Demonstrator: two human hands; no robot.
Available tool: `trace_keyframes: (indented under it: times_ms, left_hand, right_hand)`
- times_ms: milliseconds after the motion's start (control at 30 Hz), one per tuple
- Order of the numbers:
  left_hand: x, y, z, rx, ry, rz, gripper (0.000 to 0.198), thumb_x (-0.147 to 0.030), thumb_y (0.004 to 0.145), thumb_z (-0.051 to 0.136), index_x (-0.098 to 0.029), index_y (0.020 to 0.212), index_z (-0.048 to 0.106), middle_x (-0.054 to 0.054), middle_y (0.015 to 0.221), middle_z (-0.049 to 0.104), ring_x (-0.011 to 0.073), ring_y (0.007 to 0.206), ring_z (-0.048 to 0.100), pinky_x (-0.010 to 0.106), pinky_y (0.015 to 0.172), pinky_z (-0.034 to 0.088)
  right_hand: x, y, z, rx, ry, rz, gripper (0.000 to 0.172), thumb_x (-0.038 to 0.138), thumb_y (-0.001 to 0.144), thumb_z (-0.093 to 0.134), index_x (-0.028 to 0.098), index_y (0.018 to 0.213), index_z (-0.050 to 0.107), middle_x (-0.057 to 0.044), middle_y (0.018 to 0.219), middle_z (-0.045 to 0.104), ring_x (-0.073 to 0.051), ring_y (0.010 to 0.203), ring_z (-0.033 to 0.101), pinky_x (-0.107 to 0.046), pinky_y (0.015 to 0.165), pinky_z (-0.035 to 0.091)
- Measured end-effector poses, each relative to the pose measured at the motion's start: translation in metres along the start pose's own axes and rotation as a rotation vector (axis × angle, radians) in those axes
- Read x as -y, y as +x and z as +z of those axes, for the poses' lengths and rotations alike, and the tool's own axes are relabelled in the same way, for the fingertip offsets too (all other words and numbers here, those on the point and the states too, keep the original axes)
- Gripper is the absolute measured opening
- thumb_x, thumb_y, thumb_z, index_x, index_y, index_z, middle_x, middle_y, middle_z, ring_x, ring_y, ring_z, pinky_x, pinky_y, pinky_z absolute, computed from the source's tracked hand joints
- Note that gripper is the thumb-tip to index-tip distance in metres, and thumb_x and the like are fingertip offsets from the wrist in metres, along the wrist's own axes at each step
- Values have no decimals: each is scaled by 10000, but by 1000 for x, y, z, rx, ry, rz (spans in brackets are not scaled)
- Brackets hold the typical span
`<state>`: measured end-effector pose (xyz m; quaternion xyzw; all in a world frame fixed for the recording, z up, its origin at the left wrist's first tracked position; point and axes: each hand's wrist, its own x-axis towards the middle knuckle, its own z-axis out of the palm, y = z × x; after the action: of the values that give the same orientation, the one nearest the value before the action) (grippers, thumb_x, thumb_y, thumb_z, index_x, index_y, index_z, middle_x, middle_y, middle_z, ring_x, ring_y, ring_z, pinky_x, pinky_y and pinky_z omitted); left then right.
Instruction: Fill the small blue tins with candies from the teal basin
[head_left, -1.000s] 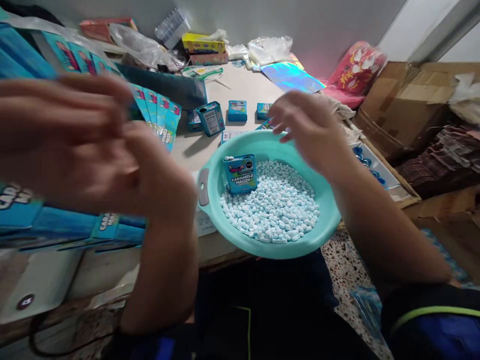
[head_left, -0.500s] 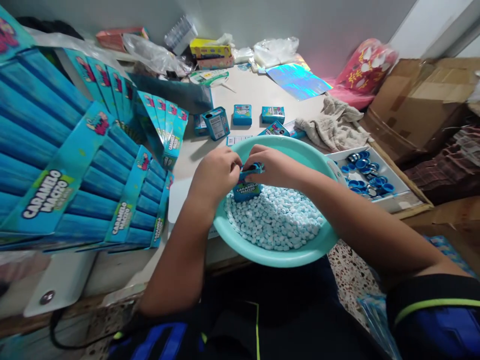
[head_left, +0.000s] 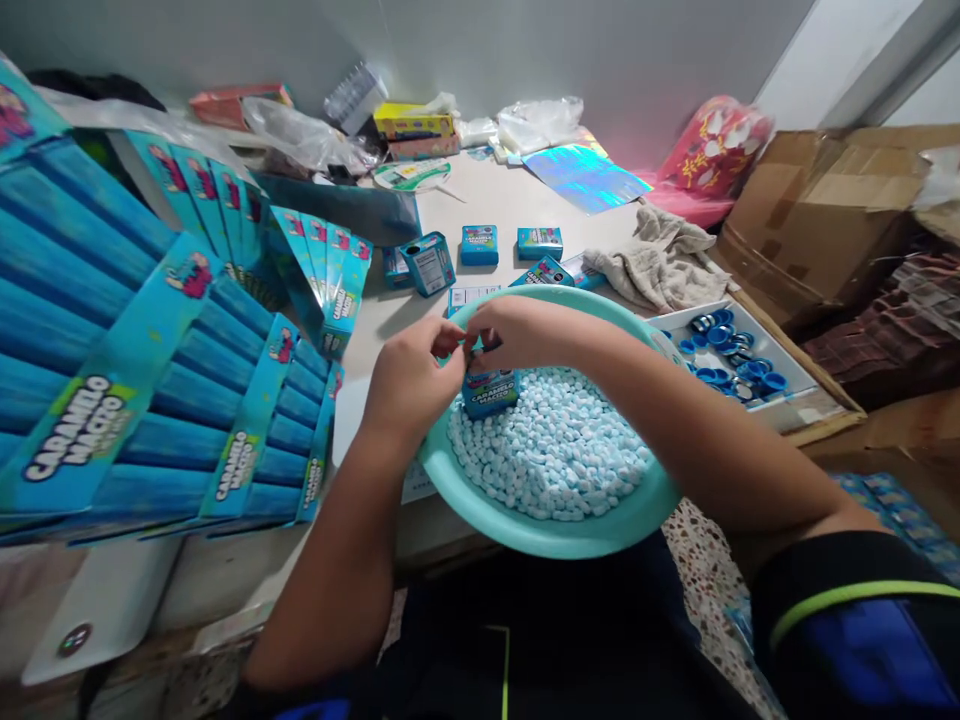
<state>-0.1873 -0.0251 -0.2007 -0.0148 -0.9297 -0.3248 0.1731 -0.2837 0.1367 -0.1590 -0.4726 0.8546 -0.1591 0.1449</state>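
A small blue Caramelo Macizo box (head_left: 490, 393) stands among pale blue candies (head_left: 559, 450) in a round turquoise basin (head_left: 551, 535). My left hand (head_left: 411, 382) and my right hand (head_left: 517, 335) meet above the box. The fingers of both hands pinch at its top end, and they hide that end from view. The candies fill the basin's floor, and the hands do not touch them.
Blue Caramelo Macizo display cartons (head_left: 150, 370) are stacked at the left. Small blue boxes (head_left: 480, 245) stand on the table (head_left: 495, 200) behind the basin. A beige cloth (head_left: 660, 265) and a white tray of blue caps (head_left: 727, 355) lie to the right, beside cardboard boxes (head_left: 817, 215).
A second ago my hands were spread apart above the basin. They have since closed together at the top of the blue box, and the view has shifted slightly.
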Motion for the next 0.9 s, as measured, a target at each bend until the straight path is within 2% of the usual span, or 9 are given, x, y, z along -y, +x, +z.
trace_keyframes:
  times_ms: [100,200,300,433,600,733,833,900]
  left_hand:
    - [-5,-3,-3,28,42,3,215,-186,884,608,-209,1070,713,39,900,768,191,763,694,313,709,515]
    - [-6,-3,-5,63,48,35,276,-154,869,599,-214,1115,708,39,944,781,201,789,709,318,720,532]
    - [-5,-2,-5,121,-16,92,333,-148,870,569,-213,1172,694,41,1004,783,208,838,727,316,732,551]
    - [-4,-2,-3,192,-82,208,356,-122,859,519,-198,1165,684,57,1116,765,227,1027,732,328,858,572]
    - [-4,-1,-3,146,-18,204,330,-128,857,528,-196,1142,679,66,1089,747,229,1004,715,345,878,569]
    - [-4,-1,-2,99,57,225,279,-162,861,566,-198,1110,685,86,1106,720,252,1029,687,384,901,551]
    - [-4,0,-1,133,108,227,218,-254,882,626,-207,1083,700,87,1090,724,274,1045,672,421,933,531]
    - [-3,0,0,166,141,231,253,-319,868,681,-210,1095,710,91,1095,730,293,1059,665,438,939,521]
  right_hand:
    - [-18,-2,8,-25,134,-66,291,309,890,767,163,1141,773,-51,991,717,-167,860,627,-296,748,457]
    - [-30,-3,7,-16,223,-71,285,339,868,796,189,1110,777,-25,950,711,-158,847,623,-295,754,470]
    - [-32,-3,3,-7,277,-66,232,333,857,802,173,1023,774,-26,926,710,-161,855,630,-303,764,478]
    - [-32,-4,1,-15,299,-46,194,305,846,797,166,977,763,-29,932,714,-172,890,634,-315,796,485]
    - [-37,-5,1,-38,287,-31,205,251,841,781,159,1024,773,-29,913,712,-171,867,634,-323,785,488]
    - [-41,-7,-2,-22,271,2,169,216,828,755,167,984,796,-32,897,717,-172,836,641,-331,775,489]
    - [-46,-9,-5,-9,265,15,156,232,828,747,182,965,803,-31,898,714,-182,859,636,-334,791,482]
    - [-47,-11,-7,-23,259,27,167,256,839,742,180,976,799,-36,908,711,-186,862,622,-334,784,474]
